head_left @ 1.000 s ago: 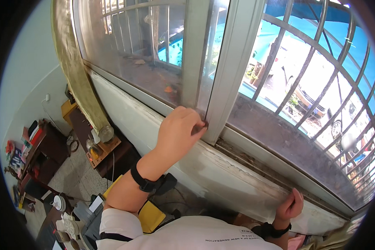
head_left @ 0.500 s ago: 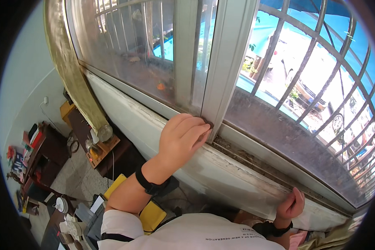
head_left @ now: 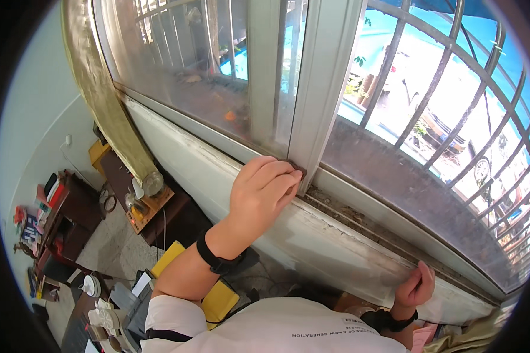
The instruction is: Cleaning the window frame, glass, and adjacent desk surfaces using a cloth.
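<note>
Window frame (head_left: 312, 100): its upright sash post meets the dirty sill track (head_left: 359, 215) at centre, where the left hand (head_left: 259, 197) has slid lower, fingers curled over what may be a small brown pad. Far right, the right hand (head_left: 415, 288) grips the sill edge, fingers closed.

A small dark brown cloth (head_left: 296, 171) sits at the centre of the frame, mostly hidden; only one corner shows. It is pressed against the foot of the pale upright window frame (head_left: 321, 88), just above the dirty sill track (head_left: 359, 217) running toward the lower right.
</note>
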